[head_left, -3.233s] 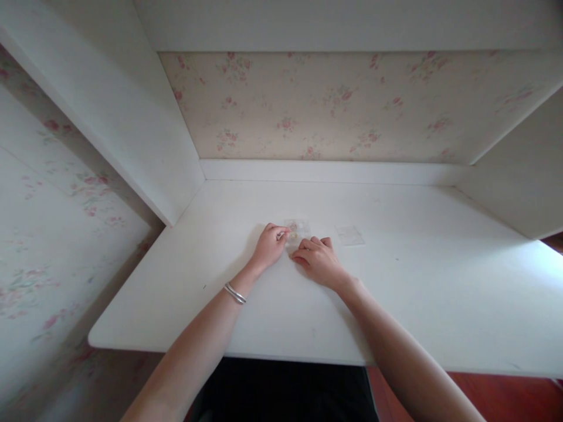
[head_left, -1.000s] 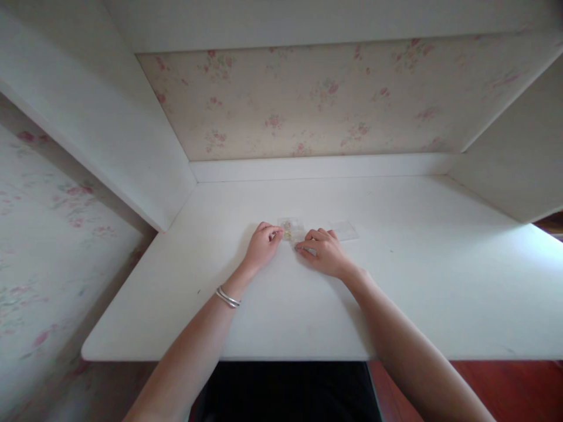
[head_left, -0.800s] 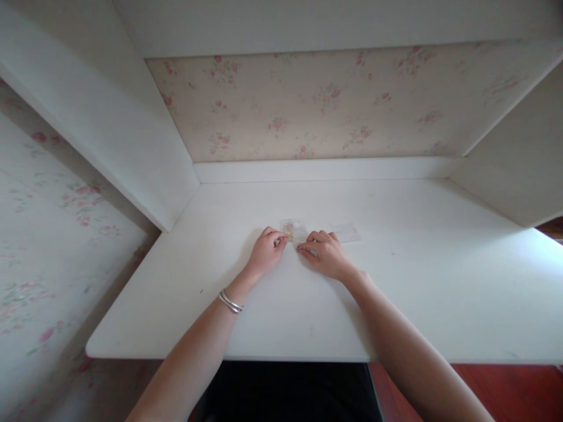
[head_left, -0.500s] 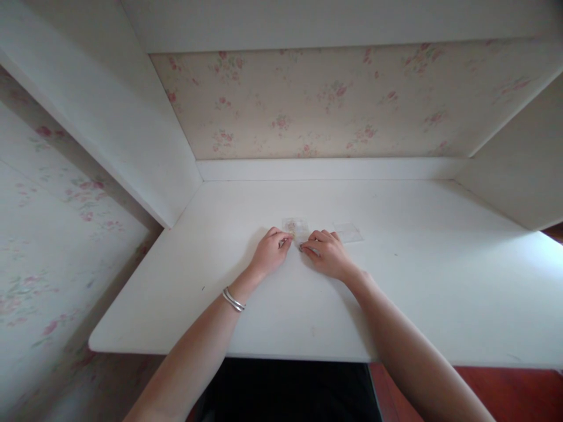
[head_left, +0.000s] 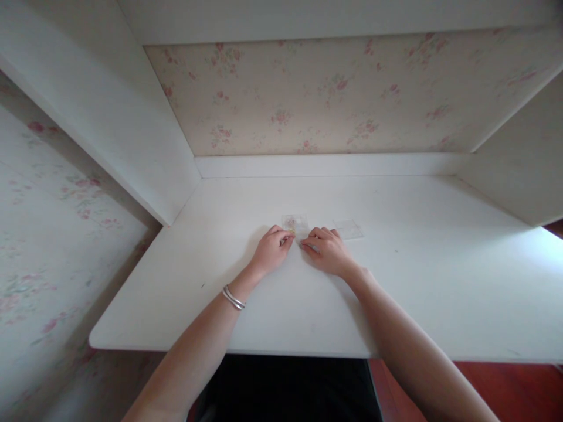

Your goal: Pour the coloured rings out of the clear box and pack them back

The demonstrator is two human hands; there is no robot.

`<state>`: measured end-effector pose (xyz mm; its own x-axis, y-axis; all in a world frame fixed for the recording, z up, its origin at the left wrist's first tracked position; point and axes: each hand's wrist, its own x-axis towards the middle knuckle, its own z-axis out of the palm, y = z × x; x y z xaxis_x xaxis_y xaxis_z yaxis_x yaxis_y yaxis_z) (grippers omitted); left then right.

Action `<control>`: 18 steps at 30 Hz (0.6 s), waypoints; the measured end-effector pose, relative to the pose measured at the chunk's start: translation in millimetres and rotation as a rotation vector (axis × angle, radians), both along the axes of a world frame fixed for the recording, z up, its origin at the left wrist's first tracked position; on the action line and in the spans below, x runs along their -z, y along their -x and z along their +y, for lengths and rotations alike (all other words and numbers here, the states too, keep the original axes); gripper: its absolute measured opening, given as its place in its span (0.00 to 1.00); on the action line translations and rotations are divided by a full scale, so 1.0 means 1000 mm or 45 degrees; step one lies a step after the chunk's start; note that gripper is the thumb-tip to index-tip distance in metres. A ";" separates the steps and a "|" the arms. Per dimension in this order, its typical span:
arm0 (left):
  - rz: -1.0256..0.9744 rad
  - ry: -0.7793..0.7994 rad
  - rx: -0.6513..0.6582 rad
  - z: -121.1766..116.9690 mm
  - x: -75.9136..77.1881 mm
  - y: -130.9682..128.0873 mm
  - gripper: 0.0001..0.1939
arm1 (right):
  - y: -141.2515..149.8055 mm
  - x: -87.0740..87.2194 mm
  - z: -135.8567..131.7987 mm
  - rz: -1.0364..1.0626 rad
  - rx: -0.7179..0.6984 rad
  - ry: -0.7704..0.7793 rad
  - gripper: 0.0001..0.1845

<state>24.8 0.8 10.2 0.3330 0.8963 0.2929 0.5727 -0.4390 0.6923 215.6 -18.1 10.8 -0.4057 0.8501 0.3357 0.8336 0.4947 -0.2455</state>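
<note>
A small clear plastic box (head_left: 301,221) lies on the white desk, with tiny yellowish and reddish bits in its left part. My left hand (head_left: 273,249) is at the box's near left corner, thumb and fingertips pinched together. What sits in that pinch is too small to name. Just right of it, my right hand (head_left: 326,252) is also closed in a pinch near the box's near right side, and its fingertips hide whatever they hold. Behind the right knuckles lies a flat clear plastic piece (head_left: 350,229), like a lid, partly covered by the hand.
The white desk (head_left: 431,293) runs to a low back board (head_left: 334,166) under flowered wallpaper. White side panels (head_left: 101,117) rise at left and right. A small dark mark (head_left: 203,285) shows on the desk at left. Below the front edge are dark clothing and a reddish floor.
The camera view has shifted slightly. Both hands keep nearly the same pinched pose by the clear box; the right fingertips have moved very little.
</note>
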 end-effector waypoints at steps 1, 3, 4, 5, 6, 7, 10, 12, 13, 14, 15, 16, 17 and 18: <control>-0.002 0.001 0.003 0.000 0.000 0.000 0.10 | 0.000 0.000 0.000 0.006 0.002 -0.004 0.09; -0.009 0.000 0.011 0.000 0.001 0.000 0.10 | 0.000 0.000 0.000 0.019 0.008 -0.012 0.09; -0.012 0.000 0.013 0.000 0.001 0.000 0.10 | 0.000 0.000 0.000 0.023 0.009 -0.014 0.09; -0.014 0.000 0.013 0.000 0.002 0.000 0.10 | 0.000 0.000 0.000 0.025 0.011 -0.017 0.09; -0.015 0.000 0.011 0.000 0.002 0.000 0.10 | 0.001 0.000 0.000 0.027 0.013 -0.020 0.09; -0.015 0.000 0.007 0.000 0.002 0.000 0.10 | 0.001 0.001 0.000 0.028 0.012 -0.023 0.09; -0.012 -0.003 0.012 0.000 0.002 0.000 0.10 | 0.001 0.002 0.000 0.046 0.015 -0.030 0.09; -0.005 -0.006 0.020 0.000 0.001 0.000 0.10 | 0.000 0.002 0.001 0.072 0.019 -0.032 0.10; 0.001 -0.007 0.022 0.000 0.000 0.000 0.10 | 0.000 0.002 0.001 0.090 0.019 -0.029 0.10; 0.009 -0.007 0.022 -0.001 0.000 0.000 0.10 | -0.001 0.002 0.002 0.112 0.021 -0.027 0.10; 0.016 -0.008 0.022 -0.001 0.000 0.000 0.10 | -0.002 0.002 0.002 0.138 0.026 -0.026 0.10; 0.024 -0.010 0.026 -0.001 -0.001 0.001 0.10 | -0.003 0.002 0.003 0.170 0.035 -0.029 0.10; 0.031 -0.013 0.032 -0.002 -0.001 0.000 0.10 | -0.004 0.003 0.004 0.210 0.050 -0.036 0.10; 0.039 -0.019 0.040 -0.002 -0.001 0.000 0.10 | -0.004 0.003 0.005 0.254 0.068 -0.047 0.10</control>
<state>24.4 -1.6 10.9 0.3697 0.8809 0.2955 0.5792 -0.4671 0.6681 220.1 -12.9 7.9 -0.2831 0.8542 0.4362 0.7955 0.4632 -0.3907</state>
